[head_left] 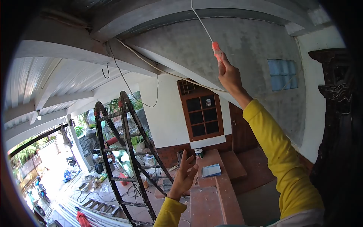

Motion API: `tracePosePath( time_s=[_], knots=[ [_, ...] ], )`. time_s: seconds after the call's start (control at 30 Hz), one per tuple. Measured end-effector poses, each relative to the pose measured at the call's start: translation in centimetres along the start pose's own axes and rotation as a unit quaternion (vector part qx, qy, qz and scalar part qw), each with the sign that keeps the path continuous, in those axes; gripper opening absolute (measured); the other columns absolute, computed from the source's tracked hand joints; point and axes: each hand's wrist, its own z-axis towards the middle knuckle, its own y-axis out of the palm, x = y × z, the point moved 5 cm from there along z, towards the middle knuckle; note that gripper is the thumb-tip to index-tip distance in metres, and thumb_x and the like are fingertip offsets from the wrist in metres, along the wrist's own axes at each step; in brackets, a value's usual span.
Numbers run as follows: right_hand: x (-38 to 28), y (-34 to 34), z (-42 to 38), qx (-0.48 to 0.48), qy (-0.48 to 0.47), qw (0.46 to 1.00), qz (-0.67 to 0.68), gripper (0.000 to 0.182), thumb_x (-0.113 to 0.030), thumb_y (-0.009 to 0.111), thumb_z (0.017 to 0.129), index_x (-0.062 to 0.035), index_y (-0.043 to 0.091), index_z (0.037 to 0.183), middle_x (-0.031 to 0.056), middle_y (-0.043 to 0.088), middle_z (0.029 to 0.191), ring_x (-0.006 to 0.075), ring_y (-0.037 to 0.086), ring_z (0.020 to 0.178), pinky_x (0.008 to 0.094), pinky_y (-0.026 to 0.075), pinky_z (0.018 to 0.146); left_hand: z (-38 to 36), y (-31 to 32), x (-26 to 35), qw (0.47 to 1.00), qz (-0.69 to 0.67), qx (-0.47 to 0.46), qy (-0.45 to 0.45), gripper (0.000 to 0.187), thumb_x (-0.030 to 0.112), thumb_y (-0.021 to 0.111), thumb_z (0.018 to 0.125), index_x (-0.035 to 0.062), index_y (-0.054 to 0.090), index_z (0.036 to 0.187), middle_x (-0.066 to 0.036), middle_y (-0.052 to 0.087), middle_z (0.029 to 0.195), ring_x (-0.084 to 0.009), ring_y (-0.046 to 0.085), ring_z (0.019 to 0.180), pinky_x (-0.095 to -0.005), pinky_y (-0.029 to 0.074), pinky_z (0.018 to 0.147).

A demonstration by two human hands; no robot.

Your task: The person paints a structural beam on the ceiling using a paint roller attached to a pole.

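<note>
Raised high on the right, my right hand (229, 76) is wrapped round the orange handle of a paint roller (216, 51). Its thin metal rod runs up to the ceiling beam, and the roller head is out of view. My left hand (184, 176) is held up lower down, fingers spread, with nothing in it. Below and beyond it, a paint tray (211, 170) with pale paint lies on a reddish-brown ledge (206, 196). A small paint can (198, 153) stands behind the tray.
A paint-spotted stepladder (126, 151) stands left of my left hand. A loose cable (132, 92) and a hook (105, 71) hang from the beam. White pipes (85, 215) and a small ladder (101, 207) lie on the floor. A dark carved wooden piece (334, 98) stands at right.
</note>
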Motion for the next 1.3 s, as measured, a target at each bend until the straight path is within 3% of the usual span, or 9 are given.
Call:
tracePosePath(
  time_s=[0.17, 0.37, 0.47, 0.63, 0.8, 0.97, 1.03, 1.13, 1.3],
  knots=[
    [-4.4, 1.2, 1.8, -0.022, -0.017, 1.0, -0.008, 0.043, -0.028, 0.049, 0.095, -0.0101, 0.05, 0.135, 0.0236, 0.067, 0.089, 0.0431, 0.065, 0.085, 0.0473, 0.053, 0.073, -0.1, -1.7, -0.2, 1.0, 0.003, 0.007, 0.01, 0.076, 0.021, 0.056, 0.096, 0.0122, 0.007, 0.153, -0.03, 0.043, 0.14, -0.0311, 0.059, 0.113, -0.0368, 0.053, 0.084],
    [-11.1, 6.0, 11.2, -0.057, -0.03, 0.998, 0.006, 0.038, -0.029, 0.044, 0.096, -0.0116, 0.049, 0.129, 0.0185, 0.068, 0.103, 0.0419, 0.064, 0.094, 0.0492, 0.052, 0.082, -1.1, -4.3, 1.0, 0.998, 0.036, 0.043, -0.006, 0.076, 0.021, 0.056, 0.096, 0.0121, 0.007, 0.153, -0.029, 0.043, 0.14, -0.0309, 0.059, 0.114, -0.0364, 0.053, 0.084],
    [-13.7, 8.1, 13.5, -0.066, -0.012, 0.998, 0.019, 0.035, -0.024, 0.045, 0.094, -0.0135, 0.046, 0.127, 0.0244, 0.065, 0.106, 0.042, 0.063, 0.1, 0.0508, 0.049, 0.087, -1.7, -5.6, 0.0, 0.998, 0.01, 0.064, -0.014, 0.076, 0.021, 0.056, 0.096, 0.0118, 0.007, 0.153, -0.028, 0.044, 0.14, -0.031, 0.058, 0.115, -0.0359, 0.053, 0.084],
    [-12.1, 9.5, 5.2, -0.096, 0.011, 0.995, 0.019, 0.045, -0.027, 0.044, 0.096, -0.0134, 0.036, 0.138, 0.0237, 0.067, 0.091, 0.0432, 0.066, 0.085, 0.0528, 0.053, 0.076, -4.0, -5.9, -1.3, 0.997, -0.011, 0.068, -0.032, 0.076, 0.022, 0.056, 0.096, 0.0109, 0.007, 0.153, -0.027, 0.047, 0.137, -0.029, 0.059, 0.113, -0.0346, 0.053, 0.083],
    [-8.8, 7.2, -0.3, -0.106, -0.004, 0.994, 0.001, 0.046, -0.025, 0.047, 0.095, -0.0124, 0.036, 0.138, 0.0226, 0.067, 0.084, 0.0444, 0.066, 0.08, 0.053, 0.053, 0.069, -6.7, -5.4, -0.6, 0.995, 0.03, 0.049, -0.078, 0.077, 0.023, 0.056, 0.096, 0.0097, 0.007, 0.153, -0.026, 0.05, 0.134, -0.0266, 0.061, 0.109, -0.0352, 0.054, 0.082],
    [-11.8, 8.3, 10.5, -0.045, -0.059, 0.997, -0.01, 0.041, -0.028, 0.046, 0.094, -0.0164, 0.045, 0.134, 0.0193, 0.069, 0.09, 0.0407, 0.067, 0.082, 0.0489, 0.053, 0.077, -5.7, -4.6, -1.5, 0.996, 0.03, 0.046, -0.071, 0.077, 0.022, 0.058, 0.095, 0.0098, 0.007, 0.153, -0.025, 0.051, 0.134, -0.0274, 0.061, 0.108, -0.0343, 0.055, 0.08],
    [-14.3, 8.2, 12.8, -0.108, -0.008, 0.993, 0.041, 0.037, -0.02, 0.045, 0.09, -0.0092, 0.049, 0.125, 0.0227, 0.066, 0.106, 0.0411, 0.064, 0.1, 0.049, 0.05, 0.088, -4.8, -4.3, -1.5, 0.996, 0.033, 0.054, -0.057, 0.078, 0.021, 0.058, 0.095, 0.0101, 0.008, 0.153, -0.025, 0.052, 0.133, -0.0277, 0.061, 0.108, -0.0341, 0.055, 0.08],
    [-14.4, 10.5, 12.5, -0.102, -0.003, 0.994, 0.045, 0.037, -0.02, 0.044, 0.09, -0.0069, 0.048, 0.124, 0.023, 0.066, 0.106, 0.0414, 0.064, 0.098, 0.0495, 0.05, 0.087, -4.5, -3.8, -1.5, 0.997, 0.028, 0.057, -0.047, 0.078, 0.02, 0.058, 0.095, 0.0104, 0.008, 0.153, -0.024, 0.052, 0.133, -0.0279, 0.062, 0.108, -0.0343, 0.055, 0.08],
    [-9.4, 9.8, 0.7, -0.083, -0.019, 0.996, 0.029, 0.042, -0.023, 0.049, 0.094, -0.0142, 0.037, 0.133, 0.0235, 0.066, 0.076, 0.0463, 0.064, 0.075, 0.0548, 0.052, 0.068, -6.4, -2.3, -1.5, 0.997, 0.01, 0.034, -0.073, 0.079, 0.018, 0.059, 0.094, 0.0102, 0.007, 0.153, -0.024, 0.052, 0.133, -0.0282, 0.062, 0.108, -0.0357, 0.055, 0.081]
  ],
)
